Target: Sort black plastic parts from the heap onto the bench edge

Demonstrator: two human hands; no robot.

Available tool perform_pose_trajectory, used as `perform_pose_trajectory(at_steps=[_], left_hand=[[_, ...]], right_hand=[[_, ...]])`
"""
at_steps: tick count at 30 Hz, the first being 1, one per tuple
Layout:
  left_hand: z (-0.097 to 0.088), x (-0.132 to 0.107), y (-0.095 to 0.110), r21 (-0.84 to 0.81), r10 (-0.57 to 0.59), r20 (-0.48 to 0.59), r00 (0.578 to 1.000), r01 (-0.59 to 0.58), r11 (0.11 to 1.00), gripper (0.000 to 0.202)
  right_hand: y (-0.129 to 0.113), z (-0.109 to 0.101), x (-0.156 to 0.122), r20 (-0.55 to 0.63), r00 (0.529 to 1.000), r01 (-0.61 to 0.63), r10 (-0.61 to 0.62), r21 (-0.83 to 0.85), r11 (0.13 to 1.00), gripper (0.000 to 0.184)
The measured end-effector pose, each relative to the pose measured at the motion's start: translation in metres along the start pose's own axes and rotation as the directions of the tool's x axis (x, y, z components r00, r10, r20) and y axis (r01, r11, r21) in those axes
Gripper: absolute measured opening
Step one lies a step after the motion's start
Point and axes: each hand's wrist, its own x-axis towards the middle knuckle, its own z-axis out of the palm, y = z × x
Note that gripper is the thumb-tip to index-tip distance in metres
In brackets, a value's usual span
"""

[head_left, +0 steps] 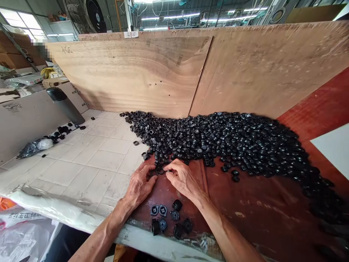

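Note:
A large heap of small black round plastic parts [223,140] lies across the table against a plywood back wall. My left hand [140,183] and my right hand [181,178] rest side by side at the heap's near edge, fingers curled and pinching small black parts [159,169] between them. Just what each finger grips is hard to make out. Between my forearms, near the table's front edge, several black parts [170,218] lie in a small separate group.
A dark cylindrical flask [65,105] stands at the left by a low grey wall. A plastic bag [35,146] and a few stray black parts [64,130] lie near it. Plywood boards [136,72] close off the back. A red-brown board [259,203] covers the table's right half.

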Motion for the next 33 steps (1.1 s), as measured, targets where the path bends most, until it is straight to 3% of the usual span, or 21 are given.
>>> perform_pose_trajectory(at_steps=[4, 6, 13, 18, 26, 33], left_hand=[[-0.002, 0.0, 0.002, -0.103, -0.014, 0.02, 1.0, 0.016, 0.995, 0.024], [-0.004, 0.001, 0.006, -0.147, 0.002, 0.038, 0.999, 0.003, 0.989, 0.025], [-0.007, 0.001, 0.015, -0.355, -0.018, 0.059, 0.998, 0.038, 0.934, 0.021], [-0.006, -0.001, 0.017, -0.561, -0.11, 0.131, 0.985, 0.165, 0.811, 0.027], [-0.009, 0.002, 0.022, -0.659, -0.065, 0.034, 0.997, 0.071, 0.748, 0.026], [-0.014, 0.004, 0.023, -0.515, 0.001, -0.031, 1.0, -0.017, 0.857, 0.025]], right_hand=[[-0.005, 0.009, 0.001, -0.001, 0.994, -0.105, 0.112, 0.355, 0.929, 0.013], [-0.009, 0.013, 0.001, -0.003, 0.991, -0.121, 0.135, 0.421, 0.899, 0.014], [-0.019, 0.017, -0.001, -0.125, 0.992, 0.072, -0.038, 0.284, 0.956, 0.008], [-0.022, 0.011, -0.002, -0.104, 0.994, 0.05, -0.019, 0.3, 0.953, 0.011], [-0.027, 0.003, -0.002, -0.114, 0.993, 0.037, 0.01, 0.399, 0.916, 0.014], [-0.033, -0.002, -0.002, -0.107, 0.993, 0.094, -0.057, 0.381, 0.92, 0.011]])
